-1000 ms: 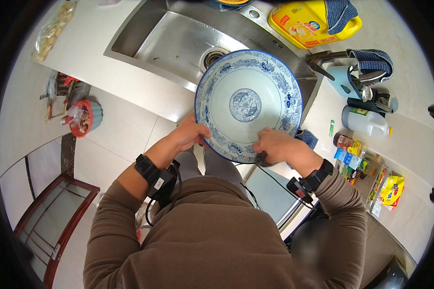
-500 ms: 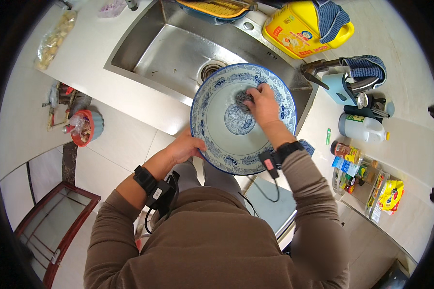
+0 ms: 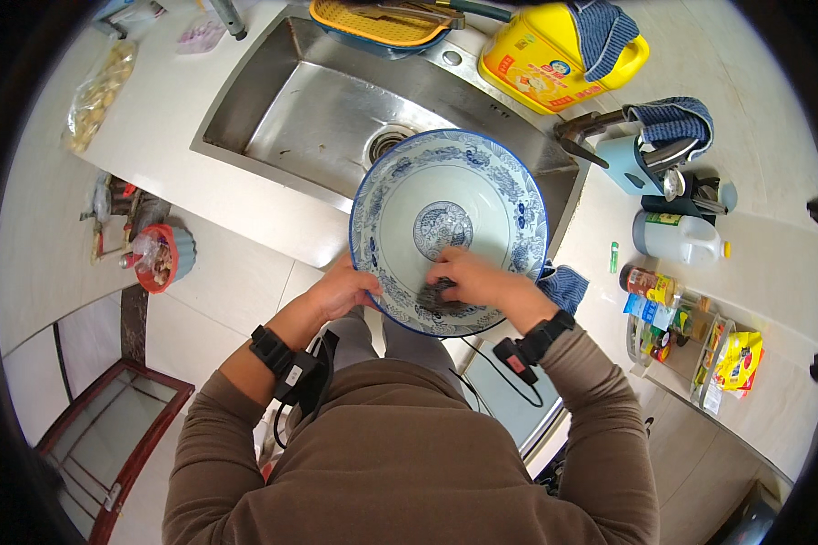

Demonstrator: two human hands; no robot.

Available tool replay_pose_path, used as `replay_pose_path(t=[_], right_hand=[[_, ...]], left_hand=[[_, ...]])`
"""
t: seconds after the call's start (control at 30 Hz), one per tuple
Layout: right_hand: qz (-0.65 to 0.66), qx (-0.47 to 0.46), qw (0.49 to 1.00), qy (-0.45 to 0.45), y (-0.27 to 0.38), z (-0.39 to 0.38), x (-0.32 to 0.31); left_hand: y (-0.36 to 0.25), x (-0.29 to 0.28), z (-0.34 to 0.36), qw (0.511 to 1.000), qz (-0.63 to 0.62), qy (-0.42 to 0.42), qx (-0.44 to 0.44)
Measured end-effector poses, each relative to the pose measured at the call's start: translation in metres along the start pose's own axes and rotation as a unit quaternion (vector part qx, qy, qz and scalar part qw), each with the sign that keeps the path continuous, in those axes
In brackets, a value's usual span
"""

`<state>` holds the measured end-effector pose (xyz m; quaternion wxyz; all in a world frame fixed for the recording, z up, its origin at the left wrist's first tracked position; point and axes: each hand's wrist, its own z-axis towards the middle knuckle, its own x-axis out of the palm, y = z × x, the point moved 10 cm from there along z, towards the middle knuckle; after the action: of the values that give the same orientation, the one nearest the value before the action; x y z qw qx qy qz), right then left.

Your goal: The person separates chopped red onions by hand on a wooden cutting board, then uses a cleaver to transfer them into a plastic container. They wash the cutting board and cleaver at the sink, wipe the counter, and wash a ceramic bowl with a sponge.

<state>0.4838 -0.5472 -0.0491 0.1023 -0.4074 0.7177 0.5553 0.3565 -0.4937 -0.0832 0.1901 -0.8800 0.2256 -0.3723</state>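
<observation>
A large white bowl (image 3: 491,218) with blue patterning and a blue rim is held over the near edge of the steel sink (image 3: 336,100). My left hand (image 3: 341,286) grips its lower left rim, thumb over the edge and the other fingers mostly hidden underneath. Inside the bowl, my right hand (image 3: 473,277) is closed around a dark steel wool scrubber (image 3: 438,296). The scrubber presses on the patterned inner wall near the side closest to me.
A yellow jug (image 3: 536,68) and a yellow strainer basket (image 3: 382,23) stand behind the sink. To the right are a knife holder (image 3: 629,166), a white plastic jug (image 3: 677,238) and a seasoning rack (image 3: 673,336). An orange-rimmed bin (image 3: 159,259) is at lower left.
My right hand has brought the scrubber from the bowl's upper middle down to its near inner wall. My left hand still grips the rim; the bowl has shifted slightly in view.
</observation>
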Motion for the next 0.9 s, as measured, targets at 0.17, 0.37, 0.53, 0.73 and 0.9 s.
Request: replay_pose_path(t=[0.17,0.37,0.53,0.73,0.9], right_hand=[[-0.173,0.096,0.976,-0.095,-0.033,-0.045,-0.060],[-0.015,0.146,0.866,-0.477,-0.069,-0.109,-0.163],[0.187,0.305,0.798,-0.484,-0.153,-0.128,-0.155],[0.572,0.318,0.713,-0.251,-0.134,-0.121,-0.050],[0.653,0.206,0.670,-0.288,-0.103,-0.121,-0.045]], left_hand=[[-0.002,0.001,0.002,1.000,0.004,0.005,0.002],[-0.009,0.006,-0.001,1.000,0.003,0.003,-0.002],[-0.013,0.007,0.000,1.000,-0.007,-0.006,-0.006],[-0.011,0.003,-0.002,1.000,-0.006,-0.009,-0.015],[-0.016,-0.003,0.000,1.000,0.004,0.016,-0.018]])
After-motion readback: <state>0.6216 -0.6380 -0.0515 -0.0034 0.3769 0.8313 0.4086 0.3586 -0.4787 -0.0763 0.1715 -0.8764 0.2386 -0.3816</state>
